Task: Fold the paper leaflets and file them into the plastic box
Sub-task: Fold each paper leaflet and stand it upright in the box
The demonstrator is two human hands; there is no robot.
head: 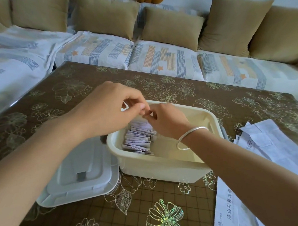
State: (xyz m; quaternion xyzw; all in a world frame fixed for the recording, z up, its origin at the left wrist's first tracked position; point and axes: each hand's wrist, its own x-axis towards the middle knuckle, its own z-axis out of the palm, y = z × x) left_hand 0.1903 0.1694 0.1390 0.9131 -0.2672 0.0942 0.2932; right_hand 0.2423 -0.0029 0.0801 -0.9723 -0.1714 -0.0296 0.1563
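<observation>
Counter: brown glossy floral-print counter (pixel 163 196), gold flower outlines all over it.
Lid: white rectangular plastic lid (pixel 76 175) lying flat at the near left, its far right corner just beside the box.
Loose sheets: unfolded white printed paper leaflets (pixel 233 212) spread flat along the right edge, partly under the right forearm, with more of them further back.
Box: cream rectangular plastic box (pixel 157 166) sits open mid-counter, between the lid and the loose sheets.
Filed ones: small folded paper leaflets (pixel 139 139) stand on edge in a tight row inside the box, along its left side – the right part of the box floor is bare.
Hands: left hand (pixel 108 109) and right hand (pixel 167 122) meet fingertip to fingertip above the far end of that row, fingers curled in a pinch – I can't tell if there's anything between them.
Wrist: thin silver bangle (pixel 187 136) on the right one.
Behind: sofa with a striped white cover (pixel 168 60), then tan square cushions (pixel 171 27) along its back.
</observation>
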